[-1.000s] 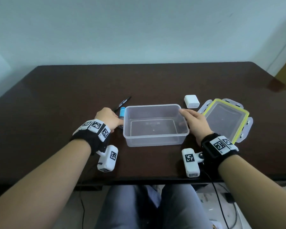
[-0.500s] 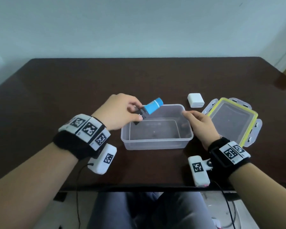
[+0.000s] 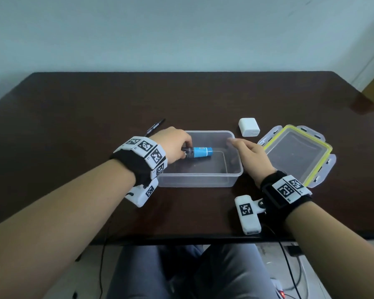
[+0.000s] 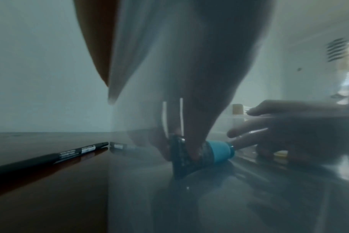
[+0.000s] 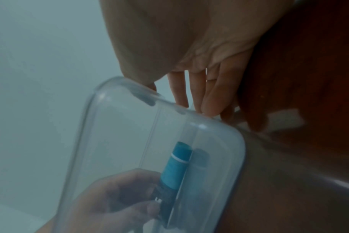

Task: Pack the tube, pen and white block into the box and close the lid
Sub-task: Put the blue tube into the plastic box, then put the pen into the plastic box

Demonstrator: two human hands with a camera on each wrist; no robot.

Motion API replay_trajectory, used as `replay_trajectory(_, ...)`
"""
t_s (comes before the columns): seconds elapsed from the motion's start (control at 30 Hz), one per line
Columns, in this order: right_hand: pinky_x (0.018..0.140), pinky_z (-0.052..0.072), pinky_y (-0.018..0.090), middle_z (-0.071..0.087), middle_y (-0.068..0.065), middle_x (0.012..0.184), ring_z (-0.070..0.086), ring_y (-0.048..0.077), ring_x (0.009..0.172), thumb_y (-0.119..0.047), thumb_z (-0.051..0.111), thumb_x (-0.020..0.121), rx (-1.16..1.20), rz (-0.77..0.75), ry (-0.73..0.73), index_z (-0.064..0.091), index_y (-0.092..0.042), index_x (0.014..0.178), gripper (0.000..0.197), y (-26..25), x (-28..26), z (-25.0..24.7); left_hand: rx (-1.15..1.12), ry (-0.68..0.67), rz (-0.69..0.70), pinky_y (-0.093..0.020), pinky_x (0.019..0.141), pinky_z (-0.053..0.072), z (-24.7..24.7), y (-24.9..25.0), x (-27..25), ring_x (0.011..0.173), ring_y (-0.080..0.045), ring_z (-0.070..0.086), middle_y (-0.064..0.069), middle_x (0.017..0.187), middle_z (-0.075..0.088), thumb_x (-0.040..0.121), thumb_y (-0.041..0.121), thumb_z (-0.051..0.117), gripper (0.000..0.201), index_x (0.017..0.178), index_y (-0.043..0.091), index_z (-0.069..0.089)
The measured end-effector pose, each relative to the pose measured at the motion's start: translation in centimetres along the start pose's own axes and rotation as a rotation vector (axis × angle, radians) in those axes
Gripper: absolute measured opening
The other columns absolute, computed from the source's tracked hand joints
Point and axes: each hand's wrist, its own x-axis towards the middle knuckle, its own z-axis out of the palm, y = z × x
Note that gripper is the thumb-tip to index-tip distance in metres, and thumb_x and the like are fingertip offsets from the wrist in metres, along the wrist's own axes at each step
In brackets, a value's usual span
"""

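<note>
A clear plastic box [image 3: 235, 169] sits in the middle of the dark table. My left hand [image 3: 177, 145] reaches into it from the left and pinches the dark end of a blue tube [image 3: 200, 152] [image 4: 219, 151] [image 5: 176, 167], which lies low inside the box. My right hand [image 3: 249, 153] rests against the box's right wall with straight fingers [image 5: 209, 97]. The black pen [image 3: 154, 127] [image 4: 50, 157] lies on the table left of the box. The white block [image 3: 248, 127] stands behind the box's right corner. The yellow-rimmed lid [image 3: 294, 155] lies to the right.
The table's front edge [image 3: 181, 239] runs just before my wrists, with my knees below it. A pale wall stands behind the table. A cable hangs under the edge at the right.
My left hand picked the tube up from the table left of the box, carried it over the rim and lowered it inside. The right hand stayed at the box's right wall.
</note>
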Motion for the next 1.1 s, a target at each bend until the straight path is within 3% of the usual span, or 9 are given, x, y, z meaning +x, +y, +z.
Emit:
replay_trajectory(0.1, 0.083, 0.052, 0.021, 0.077, -0.011, 0.091, 0.067, -0.001, 0.082, -0.035, 0.057, 0.098, -0.019, -0.02, -0.016, 0.079, -0.02, 0.099, 0.027, 0.1, -0.1, -0.1, 0.008, 0.031, -0.012, -0.041, 0.095, 0.052, 0.8, -0.2, 0.1, 0.109, -0.028, 0.064, -0.005, 0.125, 0.066, 0.093, 0.01, 0.054, 0.04, 0.125, 0.032, 0.064)
replay_trajectory(0.2, 0.081, 0.053, 0.019, 0.079, -0.01, 0.095, 0.069, -0.004, 0.085, -0.038, 0.057, 0.097, -0.014, -0.032, -0.019, 0.079, -0.022, 0.101, 0.027, 0.2, -0.2, -0.3, -0.234, 0.108, -0.002, -0.034, 0.1, 0.05, 0.7, -0.4, -0.1, 0.111, -0.018, 0.066, -0.001, 0.123, 0.071, 0.095, 0.01, 0.054, 0.039, 0.13, 0.025, 0.064)
replay_trajectory(0.27, 0.077, 0.052, 0.016, 0.078, -0.014, 0.091, 0.068, -0.008, 0.081, -0.036, 0.058, 0.097, 0.002, -0.032, -0.011, 0.079, -0.024, 0.099, 0.024, 0.1, -0.2, -0.2, -0.405, 0.176, 0.009, -0.026, 0.098, 0.049, 0.2, -0.4, -0.6, 0.107, -0.012, 0.066, 0.002, 0.118, 0.072, 0.096, 0.016, 0.058, 0.032, 0.125, 0.022, 0.068)
replay_trajectory(0.37, 0.072, 0.048, 0.011, 0.077, -0.017, 0.089, 0.066, -0.013, 0.077, -0.033, 0.059, 0.098, 0.013, -0.043, -0.007, 0.079, -0.024, 0.099, 0.022, 0.2, -0.2, -0.2, -0.555, 0.292, 0.024, -0.027, 0.094, 0.051, -0.4, -1.0, -1.2, 0.101, -0.01, 0.068, 0.007, 0.11, 0.074, 0.094, 0.023, 0.061, 0.022, 0.113, 0.024, 0.074)
replay_trajectory(0.47, 0.071, 0.049, 0.011, 0.078, -0.014, 0.092, 0.067, -0.012, 0.078, -0.034, 0.059, 0.098, 0.025, -0.041, -0.015, 0.079, -0.023, 0.101, 0.023, 0.3, -0.2, -0.2, -0.735, 0.447, -0.015, -0.028, 0.082, 0.057, -1.2, -2.6, -1.8, 0.092, -0.013, 0.073, 0.004, 0.099, 0.077, 0.093, 0.019, 0.062, 0.016, 0.101, 0.021, 0.076)
replay_trajectory(0.63, 0.074, 0.046, 0.013, 0.078, -0.01, 0.099, 0.066, -0.014, 0.079, -0.034, 0.06, 0.097, 0.045, -0.052, -0.009, 0.078, -0.022, 0.101, 0.022, 0.5, -0.1, -0.5, -1.003, 0.639, -0.23, -0.026, 0.063, 0.055, -2.7, -6.0, -2.3, 0.077, -0.014, 0.071, -0.006, 0.089, 0.075, 0.094, 0.004, 0.05, 0.024, 0.094, 0.014, 0.072)
replay_trajectory(0.87, 0.062, 0.045, 0.001, 0.078, -0.016, 0.092, 0.067, -0.014, 0.076, -0.031, 0.06, 0.098, 0.064, -0.054, -0.047, 0.077, -0.023, 0.1, 0.019, 0.1, -0.4, -0.3, -0.891, 0.498, -0.516, -0.035, 0.075, 0.061, -0.1, -10.2, -1.1, 0.094, -0.024, 0.074, -0.009, 0.103, 0.075, 0.089, 0.018, 0.064, 0.019, 0.105, 0.014, 0.074)
replay_trajectory(1.0, 0.074, 0.047, 0.012, 0.078, -0.014, 0.096, 0.068, -0.011, 0.081, -0.033, 0.06, 0.098, 0.056, -0.036, -0.041, 0.078, -0.022, 0.101, 0.021, 0.1, -0.4, -0.3, -0.674, 0.352, -0.527, -0.04, 0.093, 0.057, 1.2, -11.2, -0.3, 0.105, -0.024, 0.069, -0.004, 0.111, 0.074, 0.08, 0.026, 0.078, 0.037, 0.115, 0.018, 0.074)
replay_trajectory(1.1, 0.077, 0.048, 0.015, 0.079, -0.015, 0.093, 0.068, -0.009, 0.081, -0.032, 0.061, 0.097, 0.064, -0.031, -0.025, 0.078, -0.021, 0.101, 0.021, 0.1, -0.4, -0.1, -0.627, 0.334, -0.535, -0.041, 0.095, 0.056, 1.3, -11.4, 0.0, 0.104, -0.023, 0.069, -0.004, 0.111, 0.075, 0.076, 0.024, 0.082, 0.035, 0.11, 0.02, 0.076)
